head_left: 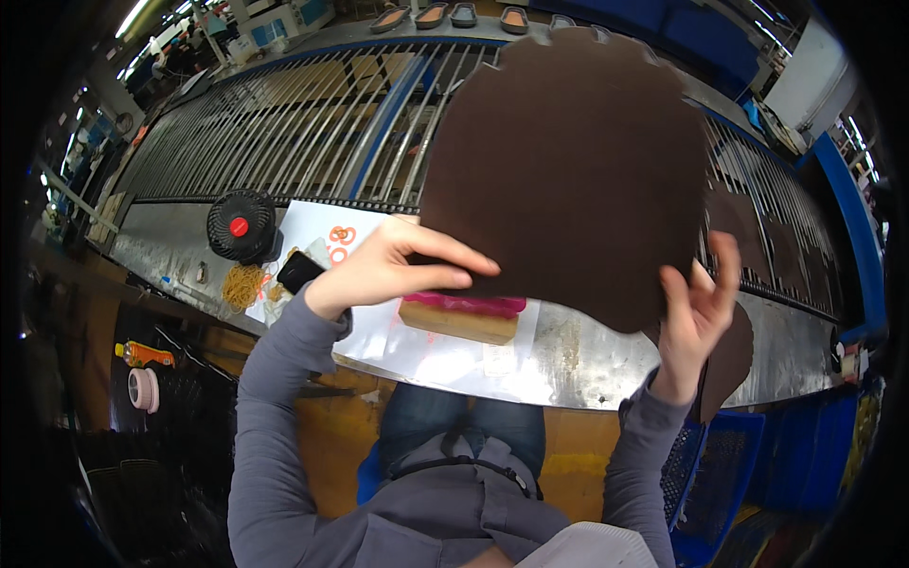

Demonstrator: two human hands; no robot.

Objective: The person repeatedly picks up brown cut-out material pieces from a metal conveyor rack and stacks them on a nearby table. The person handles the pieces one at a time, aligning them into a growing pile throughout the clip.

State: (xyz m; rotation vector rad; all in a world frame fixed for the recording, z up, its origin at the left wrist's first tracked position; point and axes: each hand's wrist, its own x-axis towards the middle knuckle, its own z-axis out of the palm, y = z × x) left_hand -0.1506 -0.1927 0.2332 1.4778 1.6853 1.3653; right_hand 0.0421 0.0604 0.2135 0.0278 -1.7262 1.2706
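Observation:
A large dark brown cut panel, leather-like [568, 170], is held up above the bench, rounded at the top with small notches along that edge. My left hand [398, 260] pinches its lower left corner between thumb and fingers. At the lower right edge, my right hand [696, 308] grips it with the thumb in front, other fingers curling past the side. Below the panel, a wooden block with a bright pink top [461, 318] rests on white paper [369, 331]. More brown pieces [729, 364] lie by my right hand, partly overhanging the bench edge.
Left of the paper are a black fan [240, 227], rubber bands [242, 286] and a black phone [299, 272]. Behind the metal bench [587, 369] runs a roller conveyor [284, 133] with further brown pieces at right. Blue crates [729, 464] stand below right; an orange-labelled bottle [144, 355] lies lower left.

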